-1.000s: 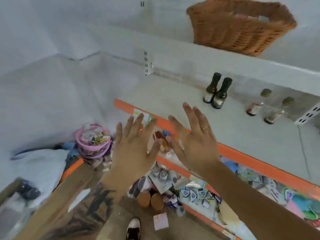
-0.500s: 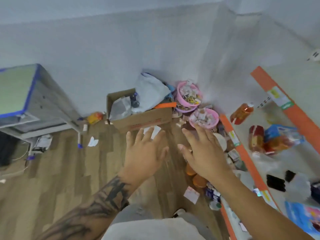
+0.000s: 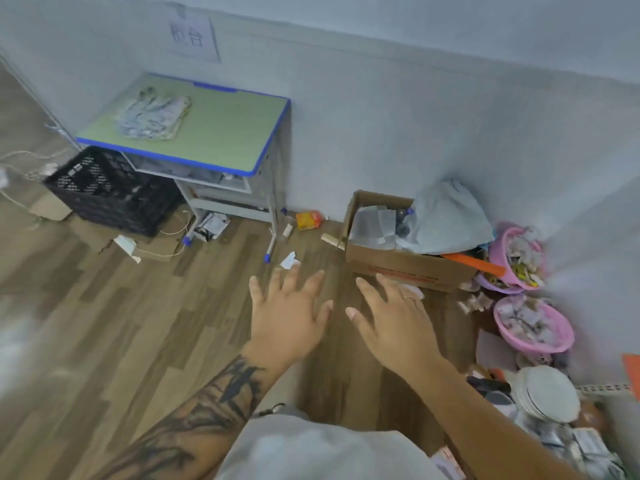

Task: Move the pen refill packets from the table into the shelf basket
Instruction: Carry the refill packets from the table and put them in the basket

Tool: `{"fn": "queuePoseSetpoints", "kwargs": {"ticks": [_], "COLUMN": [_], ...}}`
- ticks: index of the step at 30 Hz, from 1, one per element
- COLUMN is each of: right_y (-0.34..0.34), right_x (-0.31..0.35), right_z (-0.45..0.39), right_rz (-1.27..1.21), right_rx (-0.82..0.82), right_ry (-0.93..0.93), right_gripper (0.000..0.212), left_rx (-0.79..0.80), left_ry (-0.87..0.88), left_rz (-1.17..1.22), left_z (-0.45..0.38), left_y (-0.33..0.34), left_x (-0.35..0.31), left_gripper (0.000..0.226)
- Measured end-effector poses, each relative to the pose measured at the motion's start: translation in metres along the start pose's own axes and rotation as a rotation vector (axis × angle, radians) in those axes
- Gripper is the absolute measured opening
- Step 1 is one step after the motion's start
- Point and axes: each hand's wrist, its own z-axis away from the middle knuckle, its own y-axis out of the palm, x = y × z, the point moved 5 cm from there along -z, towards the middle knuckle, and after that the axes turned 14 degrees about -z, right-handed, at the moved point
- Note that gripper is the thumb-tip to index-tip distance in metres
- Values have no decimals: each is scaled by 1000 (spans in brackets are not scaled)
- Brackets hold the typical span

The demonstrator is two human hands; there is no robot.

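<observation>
- The left hand (image 3: pixel 289 313) and the right hand (image 3: pixel 394 317) are held out side by side, palms down, fingers straight and spread, holding nothing; the thumbs are near each other but apart. The left forearm carries a dark tattoo, and the right hand wears a ring.
- Beneath the hands lies a wooden plank floor (image 3: pixel 104 323) in mixed brown tones, with a small scrap of white paper (image 3: pixel 289 261) just beyond the left fingertips.
- The walls are plain pale grey, with a sheet of paper (image 3: pixel 194 38) stuck high up.
- Against the wall to the left stands a small desk with a green tabletop (image 3: pixel 225 133) edged in blue, on grey metal legs. The pen refill packets (image 3: pixel 152 114) lie in a loose, crinkly pile on its far left part, well apart from both hands.
- A black plastic crate (image 3: pixel 104 192) of open lattice sits on the floor beside the desk.
- To the right, an open cardboard box (image 3: pixel 398 261) holds a grey bag (image 3: pixel 446 220); round pink tubs (image 3: pixel 533 323) full of small items stand in the corner.
</observation>
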Motion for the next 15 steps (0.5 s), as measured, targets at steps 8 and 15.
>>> {"fn": "queuePoseSetpoints", "kwargs": {"ticks": [8, 15], "right_y": [46, 65], "right_x": [121, 176], "right_z": [-83, -164], "right_rz": [5, 63], "right_rx": [86, 174], "right_ry": [-125, -264], "right_gripper": [63, 64], "left_rx": [32, 90], "left_ry": [-115, -249], "left_rz": [57, 105], "left_z": [-35, -70], "left_y": [5, 14], "left_x": [131, 200], "left_gripper": [61, 62]}}
